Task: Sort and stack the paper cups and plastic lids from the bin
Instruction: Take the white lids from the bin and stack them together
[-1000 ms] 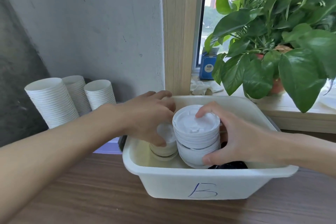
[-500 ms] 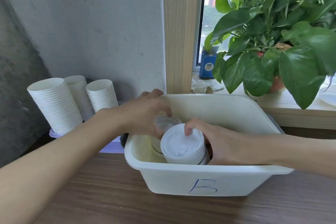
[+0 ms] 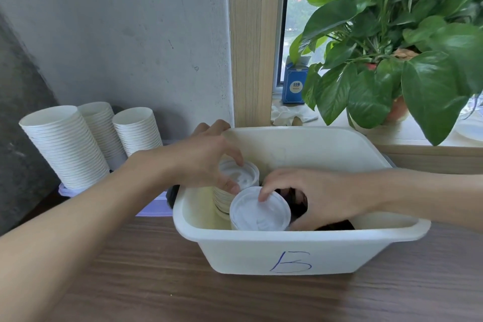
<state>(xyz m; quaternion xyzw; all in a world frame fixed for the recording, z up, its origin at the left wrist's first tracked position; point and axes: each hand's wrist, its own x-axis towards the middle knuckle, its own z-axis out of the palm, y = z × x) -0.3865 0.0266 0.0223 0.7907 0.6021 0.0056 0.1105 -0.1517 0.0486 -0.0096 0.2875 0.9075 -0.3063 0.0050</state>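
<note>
White bin (image 3: 248,251) marked B holds an upright near lid stack (image 3: 260,214) and far lid stack (image 3: 243,178); leaning paper cup stacks (image 3: 68,144) stand left of it

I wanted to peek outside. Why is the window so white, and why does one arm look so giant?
Head view: daylight overexposes the window, washing out most of the outside; head view: the wide-angle lens stretches the left forearm near the frame edge; head view: the leaves show shiny glare, while the B on the bin reads sharp.
</note>
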